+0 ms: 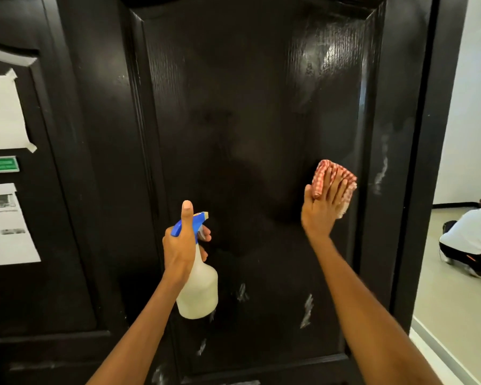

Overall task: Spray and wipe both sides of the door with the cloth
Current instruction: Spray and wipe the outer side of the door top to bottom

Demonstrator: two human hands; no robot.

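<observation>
The door is glossy black with whitish streaks, the cloth red-and-white checked, the spray bottle milky white with a blue head, the papers white.

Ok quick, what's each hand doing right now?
Left hand: grips the spray bottle, thumb up along its blue head.
Right hand: flat, fingers straight, pressing the checked cloth against the door.

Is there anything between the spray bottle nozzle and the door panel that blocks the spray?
Nothing visible blocks it. The left hand holds the spray bottle, its nozzle facing the bare door.
</observation>
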